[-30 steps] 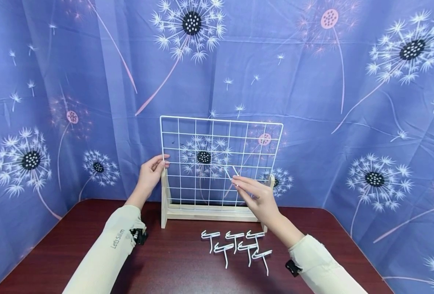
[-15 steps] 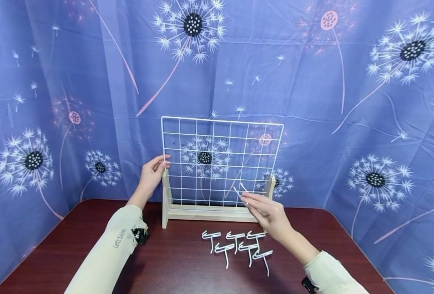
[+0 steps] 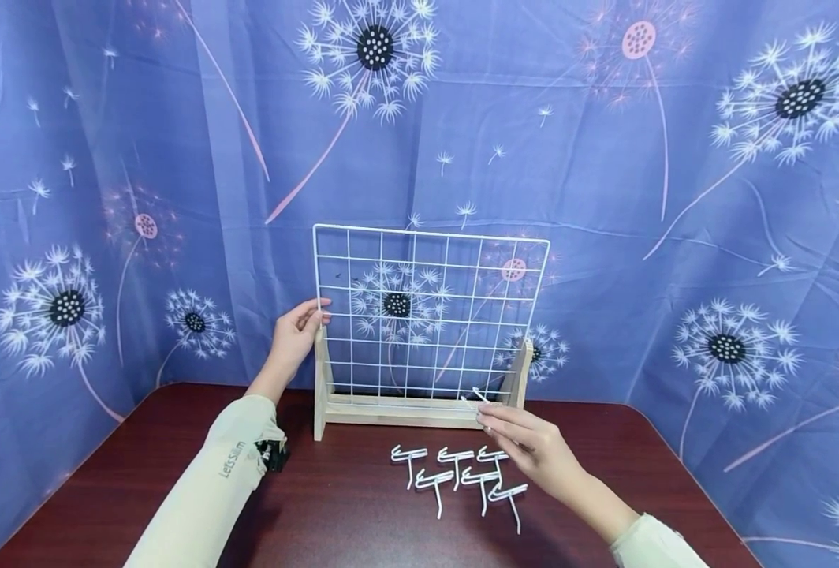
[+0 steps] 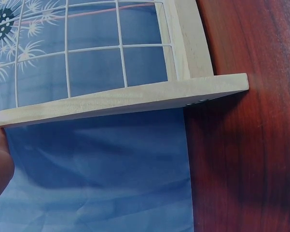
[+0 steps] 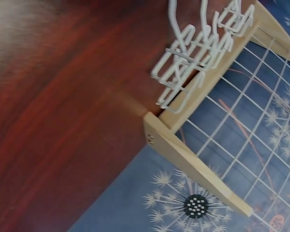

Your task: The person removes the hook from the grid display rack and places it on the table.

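Note:
A white wire grid panel (image 3: 414, 289) stands upright in a light wooden stand (image 3: 405, 412). At the panel's left edge, just above the stand's left post, my left hand (image 3: 293, 335) grips the wire between thumb and fingers. Part of that hand (image 4: 0, 164) shows at the border of the left wrist view. My right hand (image 3: 542, 454) pinches a white wire hook (image 3: 481, 394) in front of the stand's lower right; fingers hide most of it. Several similar hooks (image 3: 435, 480) lie on the table, left of and below the right hand. The right wrist view does not show the right hand.
The dark red wooden table (image 3: 320, 505) has its far edge behind the stand. A blue curtain (image 3: 604, 181) with dandelion prints hangs around the back and sides. The stand's right post (image 5: 198, 164) shows close up in the right wrist view.
With the hook between its fingers, my right hand has moved down and to the right, from the middle of the grid to near the stand's base. The left hand stays at the grid's edge.

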A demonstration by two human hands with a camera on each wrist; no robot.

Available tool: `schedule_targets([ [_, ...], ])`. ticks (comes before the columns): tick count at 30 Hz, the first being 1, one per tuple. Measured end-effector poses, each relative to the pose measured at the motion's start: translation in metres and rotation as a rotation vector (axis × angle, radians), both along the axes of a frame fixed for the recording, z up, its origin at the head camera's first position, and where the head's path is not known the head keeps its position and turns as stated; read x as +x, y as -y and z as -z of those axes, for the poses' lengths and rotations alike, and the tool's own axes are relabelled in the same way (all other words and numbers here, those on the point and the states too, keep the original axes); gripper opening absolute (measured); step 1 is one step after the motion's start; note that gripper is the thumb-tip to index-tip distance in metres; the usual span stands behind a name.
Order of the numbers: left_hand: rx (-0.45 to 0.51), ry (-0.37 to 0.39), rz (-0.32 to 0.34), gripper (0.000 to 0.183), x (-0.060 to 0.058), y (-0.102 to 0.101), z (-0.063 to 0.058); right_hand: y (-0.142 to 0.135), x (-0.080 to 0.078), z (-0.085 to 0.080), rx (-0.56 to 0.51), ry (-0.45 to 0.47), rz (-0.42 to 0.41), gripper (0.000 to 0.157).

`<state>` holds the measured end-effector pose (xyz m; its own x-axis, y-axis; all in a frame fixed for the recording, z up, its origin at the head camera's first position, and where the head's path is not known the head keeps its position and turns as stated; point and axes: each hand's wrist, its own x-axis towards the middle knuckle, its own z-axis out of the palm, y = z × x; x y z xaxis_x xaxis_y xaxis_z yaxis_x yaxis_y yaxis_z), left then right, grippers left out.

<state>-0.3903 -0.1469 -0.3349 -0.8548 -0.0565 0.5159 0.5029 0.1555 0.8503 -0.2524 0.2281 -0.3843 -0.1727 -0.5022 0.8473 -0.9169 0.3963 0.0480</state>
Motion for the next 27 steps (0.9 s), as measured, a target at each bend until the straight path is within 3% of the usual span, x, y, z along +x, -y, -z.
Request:
schedule_targets([
  [5, -0.012, -0.011, -0.009, 0.029, -0.006, 0.001, 0.006, -0.005, 0.005, 0.012, 0.060, 0.002, -0.020, 0.023],
  [8, -0.012, -0.002, -0.001, 0.029, 0.004, -0.001, -0.003, -0.007, 0.007, 0.018, 0.102, -0.007, -0.016, 0.025],
  [12, -0.007, 0.011, 0.005, 0.029, 0.006, -0.001, -0.005, -0.008, 0.009, 0.025, 0.138, -0.019, -0.028, 0.027],
  [15, -0.001, 0.007, -0.001, 0.029, -0.004, 0.001, 0.003, -0.007, 0.011, 0.028, 0.148, -0.027, -0.036, 0.026],
  [27, -0.015, -0.016, 0.001, 0.028, -0.006, 0.002, 0.006, -0.006, 0.020, 0.037, 0.276, -0.066, -0.033, 0.028],
])
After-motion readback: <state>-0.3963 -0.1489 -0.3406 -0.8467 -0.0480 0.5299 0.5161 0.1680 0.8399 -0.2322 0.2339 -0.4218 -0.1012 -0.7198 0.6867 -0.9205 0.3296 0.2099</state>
